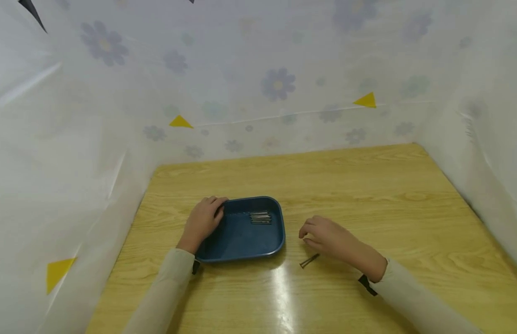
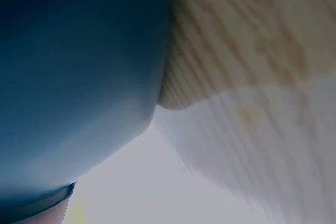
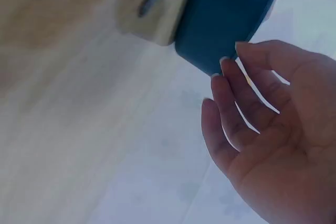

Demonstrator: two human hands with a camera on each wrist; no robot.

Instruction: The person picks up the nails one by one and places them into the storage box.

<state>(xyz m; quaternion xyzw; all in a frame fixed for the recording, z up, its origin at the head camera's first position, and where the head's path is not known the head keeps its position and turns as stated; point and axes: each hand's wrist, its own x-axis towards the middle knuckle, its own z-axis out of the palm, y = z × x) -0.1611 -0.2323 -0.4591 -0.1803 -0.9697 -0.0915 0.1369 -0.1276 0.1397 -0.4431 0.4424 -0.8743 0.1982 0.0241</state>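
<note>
A dark blue rectangular tray (image 1: 241, 243) lies on the table, and several nails (image 1: 260, 218) rest side by side in its far right part. My left hand (image 1: 205, 220) grips the tray's far left rim; in the left wrist view the tray's outer wall (image 2: 84, 87) hides most of that hand. To the right of the tray, my right hand (image 1: 331, 236) hovers with loosely bent fingers and nothing between them, as its bare palm (image 3: 283, 145) confirms. Just below its fingertips, what look like two nails (image 1: 309, 261) lie close together on the table.
The wood-grain table (image 1: 346, 181) is bounded by a pale flowered sheet (image 1: 241, 93) at the back and plain-looking white sheeting at both sides. Yellow triangles (image 1: 365, 100) mark the sheets. A dark band (image 1: 368, 285) sits at my right wrist.
</note>
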